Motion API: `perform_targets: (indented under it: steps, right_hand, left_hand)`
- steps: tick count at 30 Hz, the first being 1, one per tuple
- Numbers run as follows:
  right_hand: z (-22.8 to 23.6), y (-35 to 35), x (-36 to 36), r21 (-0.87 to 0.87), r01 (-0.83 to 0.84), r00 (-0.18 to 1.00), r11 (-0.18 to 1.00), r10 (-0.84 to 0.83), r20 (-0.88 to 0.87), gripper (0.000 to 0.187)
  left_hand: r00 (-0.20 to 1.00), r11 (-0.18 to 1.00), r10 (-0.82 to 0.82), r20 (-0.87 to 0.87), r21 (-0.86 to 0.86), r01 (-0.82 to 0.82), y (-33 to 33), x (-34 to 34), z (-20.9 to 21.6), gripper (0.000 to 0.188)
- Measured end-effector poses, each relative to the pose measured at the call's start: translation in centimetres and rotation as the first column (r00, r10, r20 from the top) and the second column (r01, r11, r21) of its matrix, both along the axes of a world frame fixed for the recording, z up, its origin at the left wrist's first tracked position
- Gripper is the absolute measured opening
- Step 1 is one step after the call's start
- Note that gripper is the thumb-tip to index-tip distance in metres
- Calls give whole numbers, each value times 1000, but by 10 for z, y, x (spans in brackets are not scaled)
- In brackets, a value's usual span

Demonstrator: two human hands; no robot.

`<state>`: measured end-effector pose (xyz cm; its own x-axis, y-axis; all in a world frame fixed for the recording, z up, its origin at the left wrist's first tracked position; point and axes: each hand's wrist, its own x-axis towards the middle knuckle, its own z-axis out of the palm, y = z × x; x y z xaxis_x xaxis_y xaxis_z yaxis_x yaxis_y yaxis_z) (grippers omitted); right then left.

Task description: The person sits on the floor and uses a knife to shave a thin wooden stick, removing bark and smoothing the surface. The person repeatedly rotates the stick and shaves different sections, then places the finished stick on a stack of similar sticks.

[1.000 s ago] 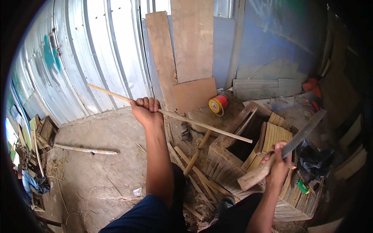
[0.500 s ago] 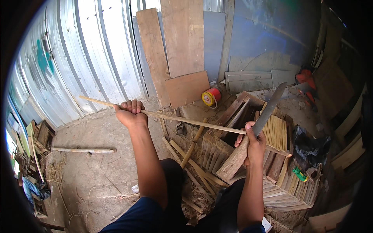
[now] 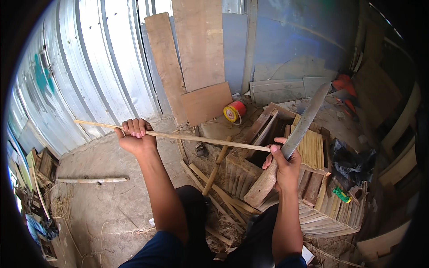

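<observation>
From my head view, the slender wooden strip (image 3: pixel 201 139) crosses the middle of the frame, its right end in front of the slatted wooden crate (image 3: pixel 333 219). My left hand (image 3: pixel 138 136) is curled firmly round it, left of centre, with a short length sticking out beyond toward the left of the frame. The right end meets the fingertips of my right hand (image 3: pixel 286 167); whether they pinch it or only touch it, I cannot tell. That right hand is closed round the thick handle of a machete (image 3: pixel 307 123), close up to the blade.

I judge the strip light and fairly stiff, likely to flex along its length and to snap if forced. It looks dry, so I expect little slipping but some splinters; two well-spread holds would steady it best. The machete should feel heavier and quite rigid, safest taken by its handle alone.

The strip's long axis lies nearly level, sloping gently down from left to right. The machete runs diagonally across it, blade tip toward the upper right, handle butt toward the lower centre of the frame.
</observation>
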<state>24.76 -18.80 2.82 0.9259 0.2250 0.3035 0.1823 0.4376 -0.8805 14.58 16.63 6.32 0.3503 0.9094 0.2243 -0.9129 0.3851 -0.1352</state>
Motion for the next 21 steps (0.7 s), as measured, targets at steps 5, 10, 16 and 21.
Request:
perform_targets:
  steps: [5, 10, 16, 21]
  right_hand:
    - [3, -2, -1, 4, 20, 999, 1000, -20, -26, 30]
    - [3, -1, 0, -37, 163, 984, 986, -166, -67, 33]
    - [1, -4, 4, -90, 263, 961, 960, -269, -56, 34]
    - [1, -7, 2, -44, 234, 971, 971, -236, -40, 34]
  left_hand:
    - [992, 1000, -20, 123, 7, 20, -7, 1, 3, 59]
    - [997, 999, 39, 61, 32, -41, -19, 4, 8, 58]
    - [997, 1000, 11, 72, 17, -12, -22, 7, 8, 59]
    - [997, 1000, -11, 77, 1, 11, -23, 13, 2, 61]
